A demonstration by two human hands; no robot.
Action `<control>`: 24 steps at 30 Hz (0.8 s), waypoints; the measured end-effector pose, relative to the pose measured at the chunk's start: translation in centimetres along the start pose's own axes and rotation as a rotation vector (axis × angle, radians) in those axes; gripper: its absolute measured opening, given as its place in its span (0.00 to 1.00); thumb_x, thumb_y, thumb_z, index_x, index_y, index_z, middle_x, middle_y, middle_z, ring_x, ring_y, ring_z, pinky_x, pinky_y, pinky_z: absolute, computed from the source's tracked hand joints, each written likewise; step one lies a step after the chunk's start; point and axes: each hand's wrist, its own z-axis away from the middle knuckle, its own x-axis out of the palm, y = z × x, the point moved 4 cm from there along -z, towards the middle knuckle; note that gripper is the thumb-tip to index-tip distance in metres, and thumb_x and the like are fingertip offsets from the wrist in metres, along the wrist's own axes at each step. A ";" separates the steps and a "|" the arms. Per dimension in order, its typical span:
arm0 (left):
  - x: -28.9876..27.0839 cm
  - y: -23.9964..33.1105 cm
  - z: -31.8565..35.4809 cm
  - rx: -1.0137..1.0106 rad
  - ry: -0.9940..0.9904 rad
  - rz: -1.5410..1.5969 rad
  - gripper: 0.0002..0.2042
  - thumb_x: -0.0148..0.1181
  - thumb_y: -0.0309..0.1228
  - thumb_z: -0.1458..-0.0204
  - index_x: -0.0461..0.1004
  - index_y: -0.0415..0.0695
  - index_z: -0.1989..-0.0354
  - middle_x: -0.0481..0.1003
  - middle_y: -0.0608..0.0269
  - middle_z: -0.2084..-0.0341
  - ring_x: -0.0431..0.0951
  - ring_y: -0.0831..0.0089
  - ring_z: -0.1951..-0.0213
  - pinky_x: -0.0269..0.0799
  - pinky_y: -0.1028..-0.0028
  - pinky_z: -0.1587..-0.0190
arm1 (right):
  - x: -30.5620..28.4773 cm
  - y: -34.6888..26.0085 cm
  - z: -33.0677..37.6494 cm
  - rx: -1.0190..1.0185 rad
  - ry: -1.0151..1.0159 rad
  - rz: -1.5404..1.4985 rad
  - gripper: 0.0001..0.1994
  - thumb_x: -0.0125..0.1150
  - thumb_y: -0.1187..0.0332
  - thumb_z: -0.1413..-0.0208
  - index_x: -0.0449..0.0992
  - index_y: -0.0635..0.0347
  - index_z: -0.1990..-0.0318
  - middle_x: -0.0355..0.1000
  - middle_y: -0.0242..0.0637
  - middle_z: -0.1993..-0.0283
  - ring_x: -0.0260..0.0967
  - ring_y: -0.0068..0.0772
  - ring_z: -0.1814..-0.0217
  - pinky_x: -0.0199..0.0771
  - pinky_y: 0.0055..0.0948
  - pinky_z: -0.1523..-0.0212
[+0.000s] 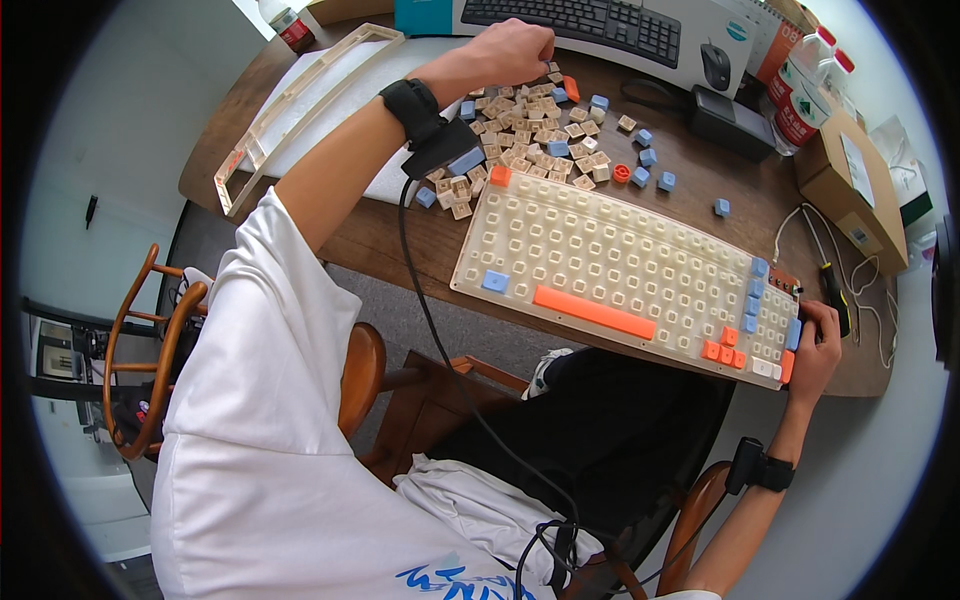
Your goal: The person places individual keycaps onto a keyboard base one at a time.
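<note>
A cream keyboard (590, 250) without most of its keycaps lies at a slant along the table's near edge. A long orange spacebar (594, 313) and a few blue, orange and white keycaps are seated on it. My right hand (822, 350) is closed round the keyboard's right end. Beyond the keyboard spreads a heap of loose keycaps (530, 125), mostly beige, some blue and orange. My left hand (515, 50) reaches over the heap's far side, fingers curled down and pinched; whatever is between them is hidden.
A cream frame (300, 95) rests on a white foam sheet (385, 170) at the left. At the back stands a box with a keyboard picture (600, 35). Farther right are a black box (735, 125), bottles (800, 95), a cardboard carton (850, 185), a screwdriver (835, 295) and white cable (868, 270).
</note>
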 end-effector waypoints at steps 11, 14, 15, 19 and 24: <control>-2.0 1.7 0.8 0.106 0.149 0.154 0.17 0.72 0.37 0.47 0.79 0.45 0.51 0.81 0.56 0.59 0.83 0.63 0.55 0.78 0.65 0.52 | 0.0 0.0 0.0 0.004 -0.005 -0.021 0.08 0.51 0.83 0.41 0.77 0.69 0.60 0.76 0.40 0.56 0.75 0.35 0.53 0.73 0.30 0.48; -2.0 2.5 0.9 0.210 0.163 0.185 0.17 0.73 0.34 0.48 0.80 0.46 0.51 0.79 0.57 0.59 0.82 0.62 0.56 0.78 0.66 0.53 | 0.0 -0.2 0.0 -0.003 0.003 0.001 0.08 0.51 0.83 0.41 0.77 0.69 0.60 0.76 0.40 0.57 0.75 0.35 0.53 0.74 0.29 0.49; -2.3 2.9 1.2 0.258 0.175 0.199 0.16 0.73 0.32 0.49 0.80 0.45 0.52 0.78 0.58 0.59 0.81 0.62 0.56 0.78 0.66 0.53 | 0.0 -0.2 0.0 -0.005 0.003 -0.001 0.08 0.51 0.83 0.41 0.77 0.69 0.60 0.76 0.40 0.57 0.75 0.35 0.53 0.74 0.29 0.49; -3.1 4.5 1.6 0.303 0.188 0.235 0.15 0.72 0.30 0.48 0.81 0.45 0.52 0.77 0.60 0.60 0.80 0.63 0.58 0.78 0.66 0.55 | -0.1 0.2 0.0 -0.008 0.001 -0.006 0.07 0.51 0.83 0.41 0.77 0.69 0.61 0.76 0.40 0.57 0.75 0.35 0.54 0.74 0.29 0.49; -3.2 5.5 1.6 0.324 0.145 0.292 0.13 0.70 0.25 0.48 0.82 0.43 0.53 0.76 0.60 0.61 0.81 0.66 0.60 0.78 0.69 0.56 | 0.0 -0.2 0.1 -0.008 0.007 -0.011 0.08 0.51 0.83 0.41 0.77 0.69 0.61 0.76 0.39 0.57 0.75 0.35 0.54 0.74 0.29 0.49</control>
